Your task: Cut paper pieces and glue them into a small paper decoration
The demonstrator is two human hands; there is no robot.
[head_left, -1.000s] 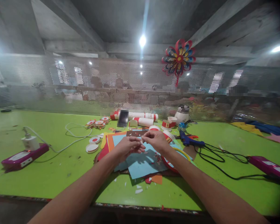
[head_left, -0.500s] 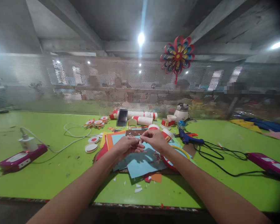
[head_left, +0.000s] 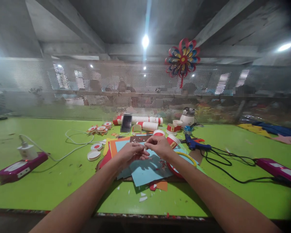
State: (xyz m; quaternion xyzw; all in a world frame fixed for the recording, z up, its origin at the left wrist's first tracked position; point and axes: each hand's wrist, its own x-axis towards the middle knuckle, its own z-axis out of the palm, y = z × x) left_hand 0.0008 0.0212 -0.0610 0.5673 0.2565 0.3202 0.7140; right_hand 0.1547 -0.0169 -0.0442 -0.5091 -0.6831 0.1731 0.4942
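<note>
Meeting fingertip to fingertip, the left hand (head_left: 134,151) and the right hand (head_left: 158,145) are narrowed in a pinch around a small white piece (head_left: 145,148). Matte and pale, perhaps paper, the piece is too small and too covered by the fingers for its outline to be told; it sits right between the two sets of fingertips, raised over a smooth light blue sheet (head_left: 145,176). Red and white shreds (head_left: 163,165) litter that sheet beneath the right wrist. Under and beside the blue lie flat layers of orange paper (head_left: 113,148) and yellow paper (head_left: 107,144), with a dark brown card (head_left: 140,139) just beyond the hands. Near the right forearm curves a slim yellow hoop (head_left: 189,157). Past the right hand, a red-and-white paper cup (head_left: 173,141) lies tilted; farther back, ribbed nested cups (head_left: 147,126) rest on their side. Shallow round discs (head_left: 94,156) are left of the paper pile, and a blue glue gun (head_left: 196,144) with a looping black cord lies to its right. Sharp-edged white scraps (head_left: 143,199) dot the glossy green desk (head_left: 63,191), which ends at a perforated screen (head_left: 135,77).
</note>
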